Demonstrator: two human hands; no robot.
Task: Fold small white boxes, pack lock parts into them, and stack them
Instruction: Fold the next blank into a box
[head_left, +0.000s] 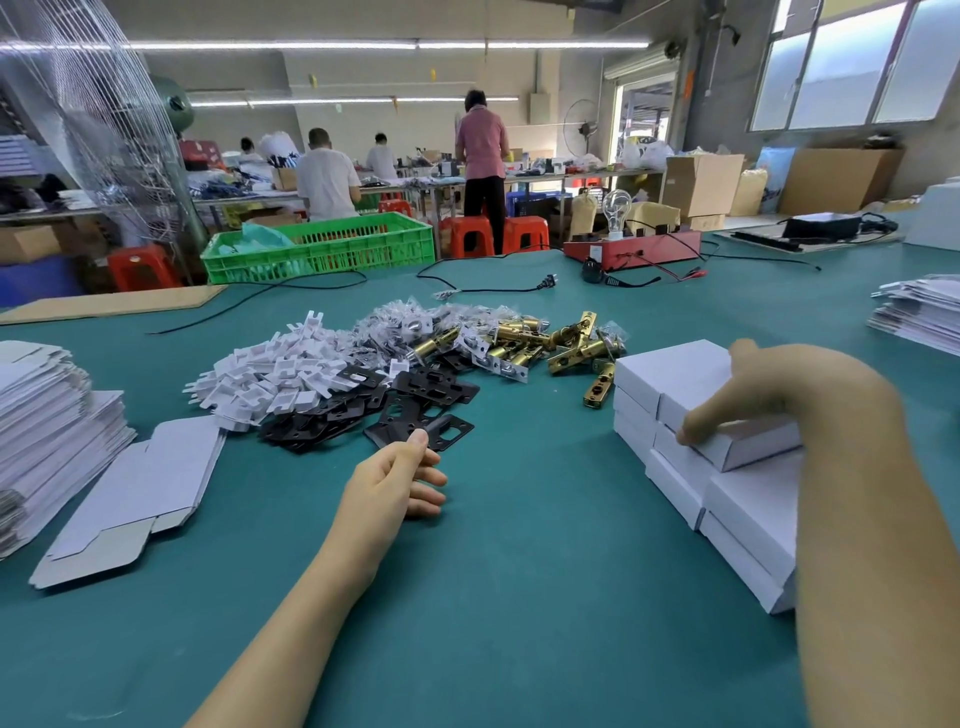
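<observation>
Folded white boxes (670, 371) are stacked in rows on the green table at the right. My right hand (779, 395) grips the top white box (753, 449) of that stack, thumb on its front edge and fingers over its lid. My left hand (400, 483) hovers over the table with loosely curled fingers, holding nothing, just in front of the black strike plates (415, 395). Behind them lie white plastic inserts (270, 379), bagged small parts (410, 322) and brass latches (545, 343). One flat box blank (150, 483) lies at the left.
A tall pile of flat blanks (47, 431) stands at the left edge, another pile (919, 317) at the far right. A green crate (322, 249), a red tester with a bulb (634, 249) and a black cable (493, 288) are further back. People work at distant tables.
</observation>
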